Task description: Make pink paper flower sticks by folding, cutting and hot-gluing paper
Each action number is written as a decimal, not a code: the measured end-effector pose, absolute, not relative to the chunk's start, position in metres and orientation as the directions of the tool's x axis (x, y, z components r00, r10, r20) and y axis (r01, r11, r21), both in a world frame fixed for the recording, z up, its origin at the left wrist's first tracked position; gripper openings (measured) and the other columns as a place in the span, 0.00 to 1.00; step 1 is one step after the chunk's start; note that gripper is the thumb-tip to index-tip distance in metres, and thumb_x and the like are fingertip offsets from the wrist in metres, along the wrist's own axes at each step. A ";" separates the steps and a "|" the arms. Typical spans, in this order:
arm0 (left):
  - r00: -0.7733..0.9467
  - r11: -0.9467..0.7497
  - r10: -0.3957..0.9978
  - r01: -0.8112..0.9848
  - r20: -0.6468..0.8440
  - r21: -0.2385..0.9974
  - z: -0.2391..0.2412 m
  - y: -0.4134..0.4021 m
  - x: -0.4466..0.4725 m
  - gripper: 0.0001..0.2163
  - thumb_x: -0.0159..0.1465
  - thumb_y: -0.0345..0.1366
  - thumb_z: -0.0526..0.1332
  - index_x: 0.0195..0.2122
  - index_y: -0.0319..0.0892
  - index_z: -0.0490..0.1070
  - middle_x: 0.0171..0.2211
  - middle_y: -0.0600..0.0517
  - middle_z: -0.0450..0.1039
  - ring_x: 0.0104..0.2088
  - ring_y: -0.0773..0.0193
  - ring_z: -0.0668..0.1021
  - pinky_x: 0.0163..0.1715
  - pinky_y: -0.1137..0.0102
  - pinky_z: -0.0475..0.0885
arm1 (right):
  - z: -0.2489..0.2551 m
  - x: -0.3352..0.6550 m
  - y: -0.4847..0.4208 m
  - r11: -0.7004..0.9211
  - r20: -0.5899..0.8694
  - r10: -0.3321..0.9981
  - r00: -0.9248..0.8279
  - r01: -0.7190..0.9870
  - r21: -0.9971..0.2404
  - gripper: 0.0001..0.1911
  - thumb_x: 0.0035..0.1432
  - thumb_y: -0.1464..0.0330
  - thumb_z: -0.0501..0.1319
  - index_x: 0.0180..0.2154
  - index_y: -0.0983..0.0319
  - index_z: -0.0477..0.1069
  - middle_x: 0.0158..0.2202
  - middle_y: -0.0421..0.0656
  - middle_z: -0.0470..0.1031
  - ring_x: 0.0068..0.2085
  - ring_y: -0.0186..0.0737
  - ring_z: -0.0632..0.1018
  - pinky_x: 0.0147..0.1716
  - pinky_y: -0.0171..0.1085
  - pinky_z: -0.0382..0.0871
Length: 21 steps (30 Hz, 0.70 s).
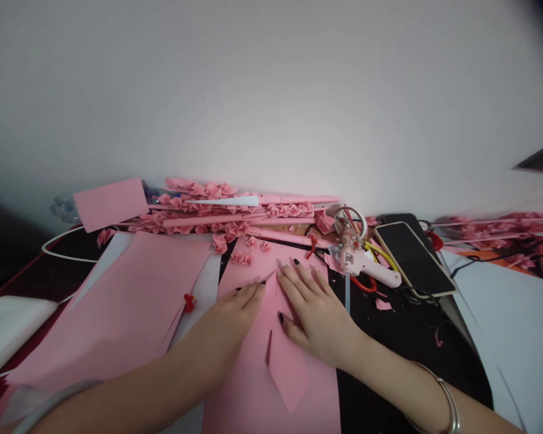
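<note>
Lying on the folded pink paper (pixel 288 380), both hands work at the middle of the table (pixel 434 349). Right hand (pixel 317 316) is flat, fingers spread over it; left hand (pixel 241 310) has fingers together at its upper left edge, can't tell if they pinch. Paper sits on a larger pink sheet (pixel 321 410). Glue gun (pixel 371 267) and phone (pixel 414 259) at right, paper flowers (pixel 241 258) beyond, pink paper stack (pixel 131 301) at left.

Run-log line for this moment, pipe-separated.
left hand: at folded pink paper | right hand: resting on folded pink paper | glue gun: untouched
</note>
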<state>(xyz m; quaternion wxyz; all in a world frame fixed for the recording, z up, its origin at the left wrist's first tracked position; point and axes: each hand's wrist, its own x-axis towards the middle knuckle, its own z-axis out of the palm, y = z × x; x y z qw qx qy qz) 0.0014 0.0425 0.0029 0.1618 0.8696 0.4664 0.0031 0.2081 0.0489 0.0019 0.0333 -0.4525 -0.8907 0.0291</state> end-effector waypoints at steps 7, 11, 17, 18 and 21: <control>0.612 -0.566 0.774 0.783 -0.160 0.256 -0.001 0.042 0.000 0.34 0.49 0.17 0.48 0.61 0.31 0.52 0.62 0.38 0.55 0.60 0.56 0.62 0.58 0.63 0.61 | 0.002 0.206 0.052 0.586 0.015 0.809 -0.587 0.804 -0.099 0.33 0.59 0.63 0.51 0.64 0.66 0.49 0.67 0.47 0.42 0.65 0.57 0.49 0.60 0.59 0.46; 0.602 -0.560 0.778 0.794 -0.179 0.237 0.003 0.041 0.001 0.33 0.51 0.17 0.48 0.61 0.30 0.52 0.62 0.37 0.55 0.60 0.56 0.62 0.58 0.63 0.61 | 0.000 0.204 0.051 0.578 0.020 0.815 -0.579 0.810 -0.094 0.33 0.59 0.64 0.50 0.64 0.69 0.49 0.67 0.49 0.43 0.65 0.57 0.48 0.60 0.59 0.47; 0.596 -0.561 0.791 0.796 -0.135 0.229 -0.002 0.040 0.000 0.32 0.51 0.18 0.48 0.60 0.32 0.53 0.62 0.39 0.54 0.61 0.57 0.61 0.60 0.65 0.58 | -0.001 0.205 0.050 0.584 0.020 0.811 -0.585 0.807 -0.089 0.32 0.60 0.64 0.50 0.64 0.65 0.50 0.67 0.48 0.44 0.65 0.56 0.49 0.60 0.59 0.47; 0.593 -0.557 0.794 0.798 -0.135 0.229 -0.003 0.040 0.000 0.32 0.52 0.17 0.48 0.61 0.33 0.53 0.62 0.39 0.54 0.61 0.57 0.61 0.59 0.65 0.59 | -0.001 0.205 0.050 0.584 0.019 0.811 -0.584 0.807 -0.090 0.31 0.60 0.64 0.50 0.64 0.64 0.50 0.67 0.47 0.43 0.65 0.55 0.49 0.60 0.58 0.47; 0.591 -0.549 0.794 0.797 -0.142 0.251 -0.003 0.040 -0.001 0.33 0.51 0.17 0.47 0.61 0.33 0.52 0.62 0.40 0.55 0.61 0.57 0.61 0.59 0.64 0.59 | 0.000 0.205 0.050 0.580 0.014 0.814 -0.581 0.810 -0.090 0.32 0.59 0.65 0.50 0.64 0.63 0.49 0.67 0.47 0.43 0.65 0.56 0.49 0.59 0.59 0.48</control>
